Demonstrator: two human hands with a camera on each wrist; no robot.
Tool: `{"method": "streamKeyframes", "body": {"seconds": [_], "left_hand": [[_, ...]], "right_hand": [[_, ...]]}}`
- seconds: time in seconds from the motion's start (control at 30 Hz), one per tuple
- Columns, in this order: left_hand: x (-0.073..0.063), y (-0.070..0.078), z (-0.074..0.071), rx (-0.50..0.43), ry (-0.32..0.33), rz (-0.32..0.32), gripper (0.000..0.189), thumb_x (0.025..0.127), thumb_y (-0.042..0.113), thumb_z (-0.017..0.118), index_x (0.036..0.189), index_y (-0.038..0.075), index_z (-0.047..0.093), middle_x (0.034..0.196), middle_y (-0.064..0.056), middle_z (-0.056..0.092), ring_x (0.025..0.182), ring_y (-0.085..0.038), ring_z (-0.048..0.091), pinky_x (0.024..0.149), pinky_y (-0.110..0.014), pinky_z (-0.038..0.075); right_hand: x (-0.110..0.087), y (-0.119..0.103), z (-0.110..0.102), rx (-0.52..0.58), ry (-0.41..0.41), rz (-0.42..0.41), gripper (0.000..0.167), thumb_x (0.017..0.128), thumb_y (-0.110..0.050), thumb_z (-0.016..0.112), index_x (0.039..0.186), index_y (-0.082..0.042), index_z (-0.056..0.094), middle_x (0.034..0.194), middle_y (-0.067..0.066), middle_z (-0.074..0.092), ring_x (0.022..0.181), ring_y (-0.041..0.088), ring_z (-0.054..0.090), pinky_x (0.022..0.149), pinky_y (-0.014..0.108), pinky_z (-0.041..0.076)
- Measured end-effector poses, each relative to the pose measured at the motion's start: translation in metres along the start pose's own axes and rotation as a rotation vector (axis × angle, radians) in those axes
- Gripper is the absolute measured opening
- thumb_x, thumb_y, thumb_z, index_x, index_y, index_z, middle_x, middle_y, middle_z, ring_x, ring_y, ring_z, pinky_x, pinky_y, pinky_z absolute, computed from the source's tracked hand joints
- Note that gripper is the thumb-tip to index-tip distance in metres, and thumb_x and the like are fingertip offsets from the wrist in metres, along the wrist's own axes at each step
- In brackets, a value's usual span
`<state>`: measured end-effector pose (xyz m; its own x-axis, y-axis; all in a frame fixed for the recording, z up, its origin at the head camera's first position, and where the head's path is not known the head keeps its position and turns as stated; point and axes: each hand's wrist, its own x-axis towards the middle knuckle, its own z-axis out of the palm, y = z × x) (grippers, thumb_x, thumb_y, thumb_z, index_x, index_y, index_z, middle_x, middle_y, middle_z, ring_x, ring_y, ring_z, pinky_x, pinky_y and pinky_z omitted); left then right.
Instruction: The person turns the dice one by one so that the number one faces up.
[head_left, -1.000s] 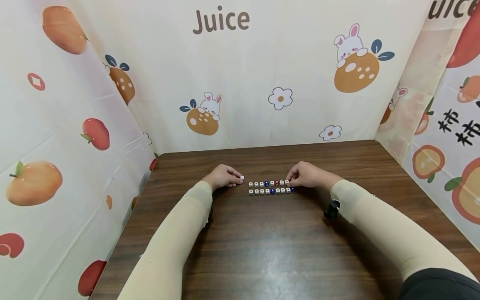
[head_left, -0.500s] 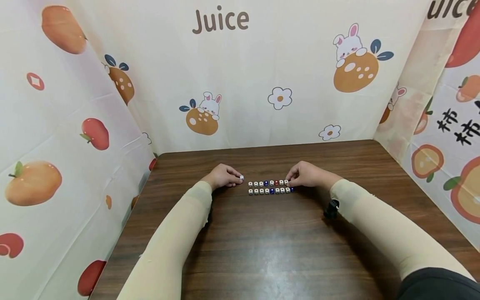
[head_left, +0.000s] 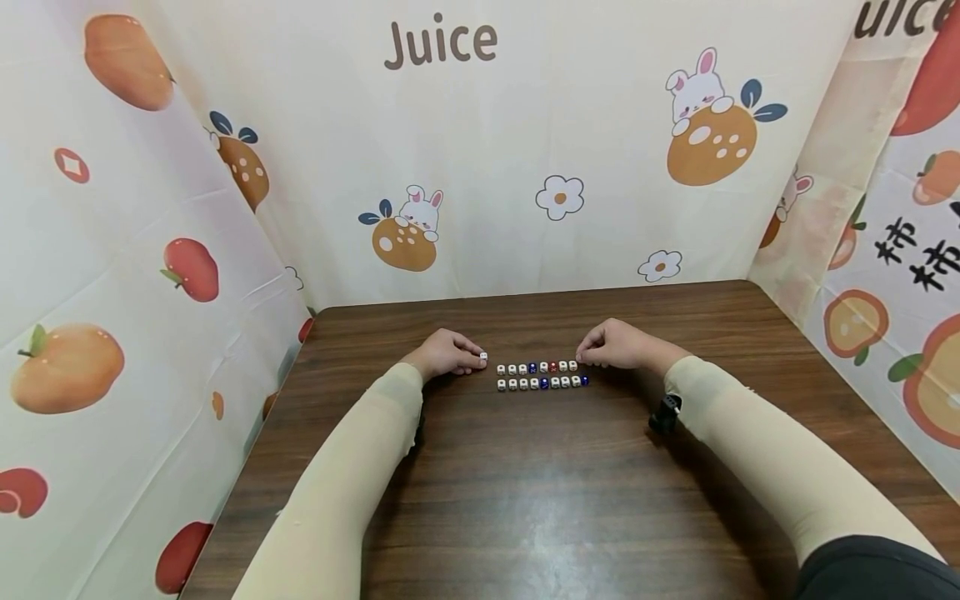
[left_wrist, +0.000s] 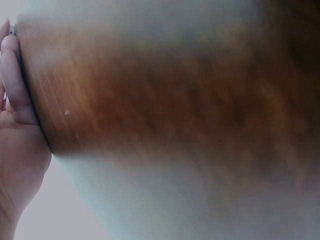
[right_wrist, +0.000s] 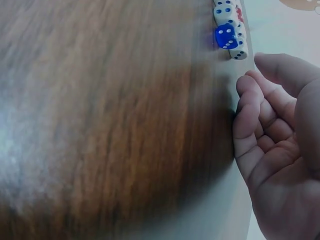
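My left hand (head_left: 450, 352) pinches a white die (head_left: 483, 356) between thumb and fingers, just left of two rows of dice. White dice with a blue one and a red die (head_left: 553, 367) make up the far row. In the near row, mostly white, a blue die (head_left: 545, 383) sits mid-row and another blue die (right_wrist: 226, 36) ends it on the right. My right hand (head_left: 615, 344) is beside the far row's right end, apart from the dice. Its thumb stands off the loosely bent fingers, with nothing between them, in the right wrist view.
The dice lie on a brown wood-grain table (head_left: 510, 483). A printed fabric sheet (head_left: 480, 150) stands behind its back edge, with more sheets along the left and right sides. A small black device (head_left: 663, 414) is on the right wrist.
My right hand has let go of the last die of the far row and moved slightly right, away from it. The left hand keeps its place with its die.
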<state>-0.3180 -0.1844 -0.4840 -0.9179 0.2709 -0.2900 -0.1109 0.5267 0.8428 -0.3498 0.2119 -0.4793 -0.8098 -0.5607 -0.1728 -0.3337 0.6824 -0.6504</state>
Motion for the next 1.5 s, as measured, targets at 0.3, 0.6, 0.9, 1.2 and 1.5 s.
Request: {"method": "streamKeyframes", "body": {"seconds": [0.3,0.6,0.9,1.2,1.5], "left_hand": [[-0.001,0.000,-0.001,-0.005,-0.002,-0.019,0.023,0.111,0.023,0.077,0.124,0.006,0.087,0.122,-0.012,0.084,0.075,-0.005,0.071,0.072,-0.019,0.062],[0.003,-0.007,-0.004,-0.014,0.021,-0.047,0.021,0.111,0.021,0.077,0.123,0.007,0.088,0.122,-0.012,0.083,0.076,-0.006,0.072,0.071,-0.019,0.063],[0.002,-0.006,-0.003,-0.041,0.014,-0.044,0.022,0.111,0.019,0.077,0.123,0.003,0.086,0.116,-0.011,0.082,0.076,-0.005,0.073,0.071,-0.020,0.063],[0.002,-0.007,-0.004,-0.061,0.013,-0.050,0.022,0.111,0.016,0.077,0.124,0.001,0.085,0.116,-0.010,0.081,0.077,-0.005,0.074,0.072,-0.020,0.064],[0.001,-0.007,-0.002,-0.045,0.028,-0.020,0.022,0.111,0.014,0.076,0.123,-0.001,0.085,0.110,-0.010,0.081,0.074,-0.005,0.073,0.071,-0.020,0.064]], "right_hand": [[-0.005,0.001,0.002,-0.023,0.027,-0.038,0.013,0.104,-0.021,0.084,0.108,-0.011,0.091,0.086,-0.004,0.082,0.072,0.010,0.063,0.066,0.027,0.053],[-0.006,-0.001,-0.001,-0.021,-0.038,-0.115,0.011,0.100,-0.019,0.086,0.109,-0.014,0.091,0.093,-0.005,0.084,0.083,0.008,0.066,0.078,0.024,0.056],[-0.015,-0.001,0.000,0.030,-0.096,-0.102,0.023,0.091,-0.022,0.098,0.108,-0.009,0.089,0.086,-0.004,0.079,0.081,0.008,0.066,0.073,0.022,0.056],[-0.017,-0.004,0.006,-0.023,-0.073,-0.111,0.016,0.089,-0.021,0.098,0.100,-0.014,0.089,0.083,-0.006,0.077,0.079,0.010,0.066,0.072,0.022,0.056],[-0.017,0.001,0.010,-0.043,-0.064,-0.130,0.011,0.091,-0.019,0.097,0.097,-0.016,0.089,0.081,-0.007,0.076,0.077,0.009,0.065,0.070,0.023,0.054]]}}
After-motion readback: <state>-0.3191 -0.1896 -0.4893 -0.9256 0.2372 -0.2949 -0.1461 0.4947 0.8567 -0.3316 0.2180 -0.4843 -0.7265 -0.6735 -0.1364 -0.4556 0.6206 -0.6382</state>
